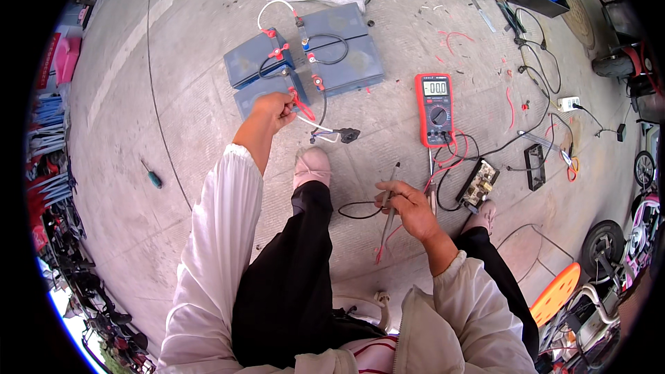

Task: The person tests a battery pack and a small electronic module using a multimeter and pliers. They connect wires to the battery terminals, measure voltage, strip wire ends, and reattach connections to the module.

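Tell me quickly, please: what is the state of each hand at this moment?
Left hand: closed, pinching a red lead.
Right hand: closed, holding a slim grey tool; its exact kind cannot be told.

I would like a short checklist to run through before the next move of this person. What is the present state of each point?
1. Left hand has hold of the red lead: ok.
2. Right hand has hold of the slim grey tool: ok.
3. Multimeter switched on: ok, its display shows digits.
4. Connections tight on the grey batteries: cannot tell from this view.
5. Circuit board covered: not ok, its components lie exposed.
6. Red wire scraps cleared away: not ok, several lie about.
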A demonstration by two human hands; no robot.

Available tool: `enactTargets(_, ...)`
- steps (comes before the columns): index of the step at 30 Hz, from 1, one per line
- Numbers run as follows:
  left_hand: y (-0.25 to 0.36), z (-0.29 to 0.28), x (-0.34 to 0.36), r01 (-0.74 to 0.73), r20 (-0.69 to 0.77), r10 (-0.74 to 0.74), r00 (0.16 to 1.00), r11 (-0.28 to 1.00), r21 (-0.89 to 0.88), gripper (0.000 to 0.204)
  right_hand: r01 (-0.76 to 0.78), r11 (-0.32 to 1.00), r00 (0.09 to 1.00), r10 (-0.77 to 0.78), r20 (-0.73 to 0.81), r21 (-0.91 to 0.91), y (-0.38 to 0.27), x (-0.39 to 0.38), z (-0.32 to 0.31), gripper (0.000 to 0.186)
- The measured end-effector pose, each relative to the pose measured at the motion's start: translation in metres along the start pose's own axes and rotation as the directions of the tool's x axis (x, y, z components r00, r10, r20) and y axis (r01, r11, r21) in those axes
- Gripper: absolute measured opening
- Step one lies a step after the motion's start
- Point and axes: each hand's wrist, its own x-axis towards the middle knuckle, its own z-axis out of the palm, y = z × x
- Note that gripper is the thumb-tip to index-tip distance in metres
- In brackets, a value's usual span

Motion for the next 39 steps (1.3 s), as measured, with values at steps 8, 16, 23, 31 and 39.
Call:
enactTargets(8, 0.003, 0.026, -0.013, -0.021, -0.082, 0.027, 0.996, 0.997, 0.073, 0.012, 0.120, 0.875, 0.972, -0.008, 0.234, -0.468, -0.020, -0.010, -0.023, 0.055)
enactTargets(16, -0.002, 0.042, -0.008, -0.025, -0.089, 0.030, 0.996, 0.998, 0.058, 0.010, 0.178, 0.753, 0.894, -0.393, -0.216, -0.633, 0.013, 0.014, -0.043, 0.021)
enactTargets(23, 0.007, 0.045, -0.007, 0.004, -0.066, 0.001, 0.998, 0.998, 0.067, 0.011, 0.073, 0.620, 0.890, -0.394, -0.230, -0.782, 0.025, 0.050, -0.058, 0.016)
enactTargets(31, 0.006, 0.045, -0.007, 0.007, -0.069, -0.001, 0.998, 0.996, 0.094, 0.011, 0.155, 0.653, 0.831, -0.492, -0.260, -0.741, 0.009, 0.045, -0.038, 0.013)
enactTargets(39, -0.007, 0.051, 0.002, -0.028, -0.060, 0.033, 0.998, 0.996, 0.082, 0.012, 0.222, 0.610, 0.801, -0.559, -0.214, -0.760, 0.024, 0.049, -0.056, 0.015)
